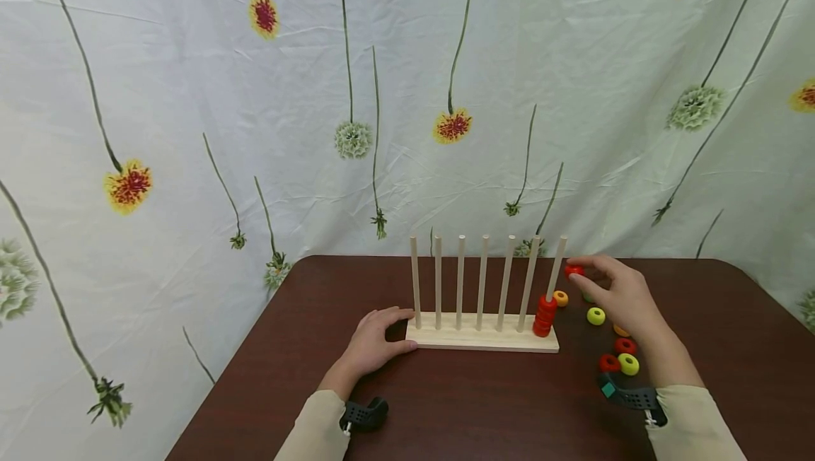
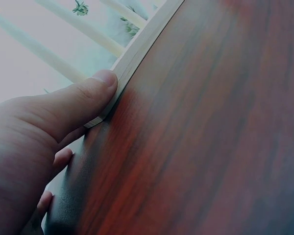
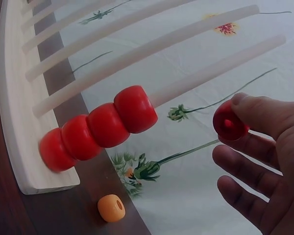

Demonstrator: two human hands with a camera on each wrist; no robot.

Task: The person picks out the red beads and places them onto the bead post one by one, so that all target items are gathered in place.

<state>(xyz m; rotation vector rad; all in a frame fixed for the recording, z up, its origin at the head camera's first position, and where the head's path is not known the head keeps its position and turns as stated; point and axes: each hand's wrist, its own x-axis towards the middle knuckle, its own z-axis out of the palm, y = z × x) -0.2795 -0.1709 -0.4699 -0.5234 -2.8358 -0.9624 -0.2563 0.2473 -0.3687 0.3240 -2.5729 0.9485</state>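
A pale wooden peg rack (image 1: 484, 337) with a row of upright pegs stands on the dark table. My left hand (image 1: 374, 343) grips the rack's left end, and in the left wrist view its thumb (image 2: 100, 85) lies along the board's edge. Several red beads (image 3: 108, 125) are stacked at the bottom of the rightmost peg (image 3: 220, 71). My right hand (image 1: 620, 298) pinches another red bead (image 3: 230, 121) between thumb and index finger, just right of that peg's upper part. The held bead's hole (image 3: 228, 123) faces the camera in the right wrist view.
An orange bead (image 3: 111, 208) lies beside the rack's right end. Yellow-green beads (image 1: 596, 316) and loose red beads (image 1: 609, 363) are scattered on the table (image 1: 484, 411) near and under my right forearm. A flower-printed cloth (image 1: 407, 93) hangs behind the table.
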